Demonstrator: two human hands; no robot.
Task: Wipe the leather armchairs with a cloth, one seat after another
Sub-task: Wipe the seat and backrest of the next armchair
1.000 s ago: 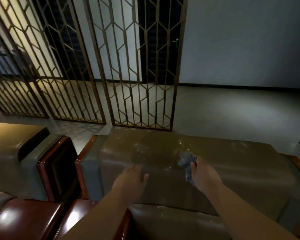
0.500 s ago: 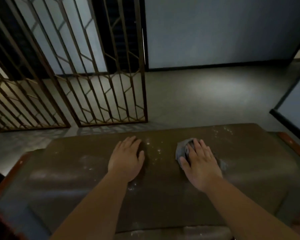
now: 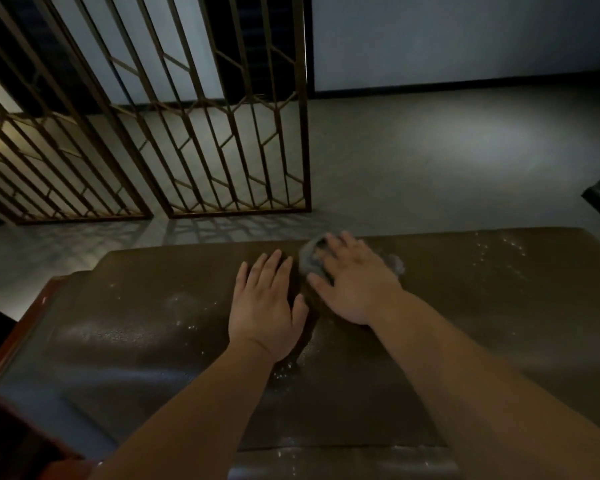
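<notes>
- Grey cloth [image 3: 313, 260] lies on the far edge of a brown leather armchair back [image 3: 153, 323], under the right hand [image 3: 355, 285], fingers spread flat.
- Left hand [image 3: 265, 306] rests flat just beside it, fingers straight.
- Beyond: metal lattice screen [image 3: 201, 133], grey floor [image 3: 430, 161].

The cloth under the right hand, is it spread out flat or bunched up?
Bunched up: the grey cloth shows as a crumpled wad beside the right hand pressing it.
</notes>
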